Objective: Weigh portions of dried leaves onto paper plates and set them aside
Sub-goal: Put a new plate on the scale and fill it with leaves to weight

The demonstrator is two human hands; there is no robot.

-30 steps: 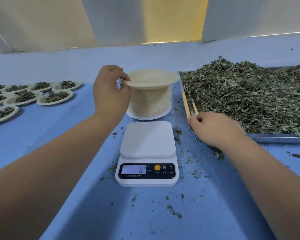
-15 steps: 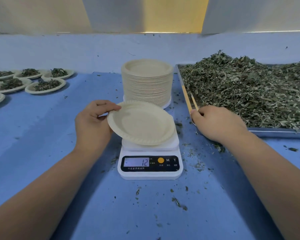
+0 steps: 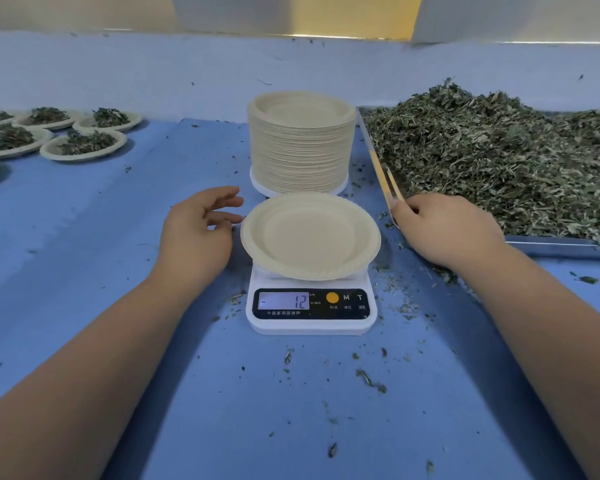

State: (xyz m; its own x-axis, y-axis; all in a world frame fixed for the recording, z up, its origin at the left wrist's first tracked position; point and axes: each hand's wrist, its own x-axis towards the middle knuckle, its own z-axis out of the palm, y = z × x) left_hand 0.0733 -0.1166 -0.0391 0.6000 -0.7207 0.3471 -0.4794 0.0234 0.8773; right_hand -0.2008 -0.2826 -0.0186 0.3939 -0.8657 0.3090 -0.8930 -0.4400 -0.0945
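An empty paper plate (image 3: 309,235) lies on the white digital scale (image 3: 310,308), whose display reads 12 with a minus sign. My left hand (image 3: 200,233) hovers just left of the plate with relaxed, spread fingers and holds nothing. My right hand (image 3: 445,230) rests at the near left corner of the metal tray (image 3: 561,244) and grips wooden tongs (image 3: 387,183) that lie along the tray's left edge. A big heap of dried leaves (image 3: 492,161) fills the tray. A tall stack of paper plates (image 3: 302,143) stands behind the scale.
Several filled paper plates (image 3: 84,145) sit at the far left on the blue table cover (image 3: 118,271). Loose leaf crumbs are scattered around the scale and in front of the tray. A pale wall runs along the back.
My left hand lifted a plate from the stack, laid it on the scale and let go. My right hand stayed on the tongs at the tray corner.
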